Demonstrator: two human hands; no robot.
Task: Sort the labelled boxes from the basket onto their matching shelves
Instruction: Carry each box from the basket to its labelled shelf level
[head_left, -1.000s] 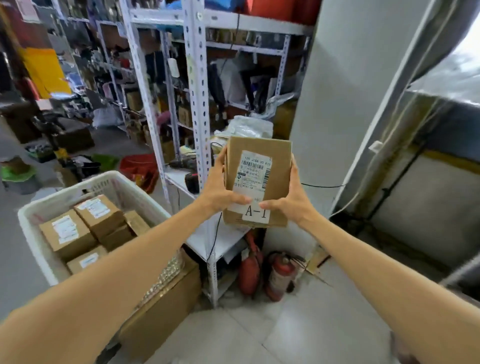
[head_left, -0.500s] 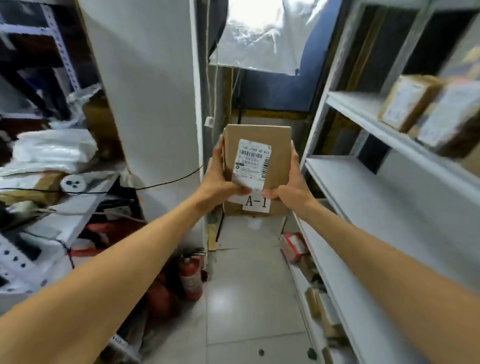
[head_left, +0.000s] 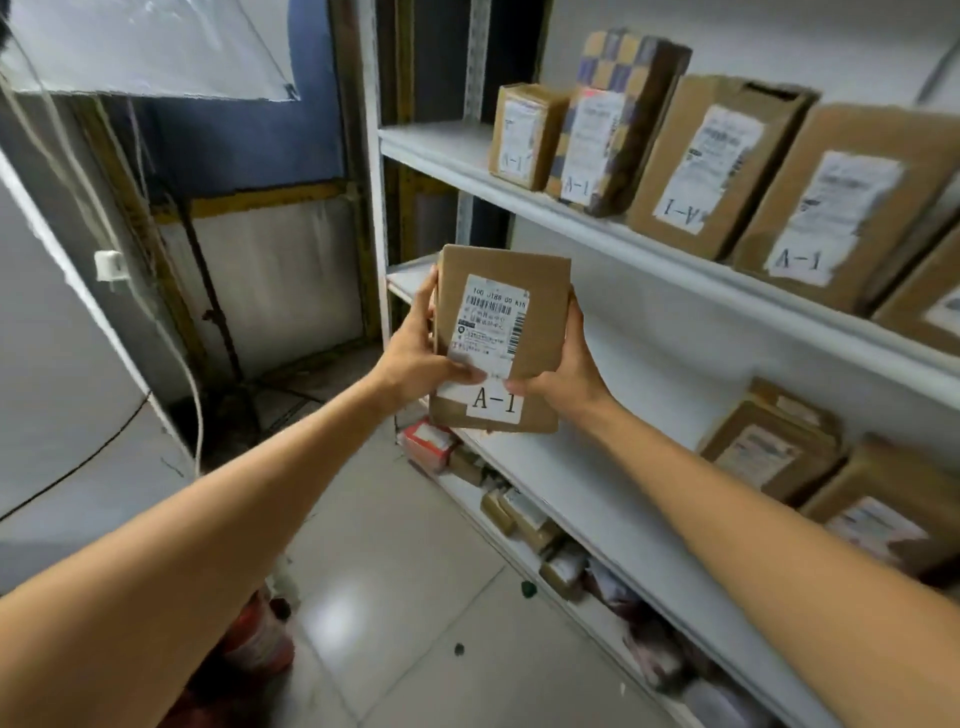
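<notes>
Head view, and the trainee asks: where is the A-1 box (head_left: 498, 338), and what has hold of it?

The packer answers: The person's left hand (head_left: 415, 358) and right hand (head_left: 566, 364) grasp it by its long sides, thumbs on the labelled face. It is upright in the air, level with the gap between the top shelf (head_left: 436, 145) and the middle shelf (head_left: 597, 493), resting on neither.

The trainee: Which shelf matches?

The packer: Probably the top one. Four boxes there read A-1: a small box (head_left: 522, 135) nearest the left end, a checkered box (head_left: 608, 124) just beside it, a tall box (head_left: 711, 161) with its tag upside down, and a wide box (head_left: 841, 208). Bare shelf shows at the left end. The person should lift the box over the front edge and set it there upright, label outward, without nudging the small box.

The trainee: And lower down?

The packer: The middle shelf carries two cartons (head_left: 769, 452) towards its right end, labels too blurred to read. Below it lies a jumble of small parcels (head_left: 524, 519).
</notes>
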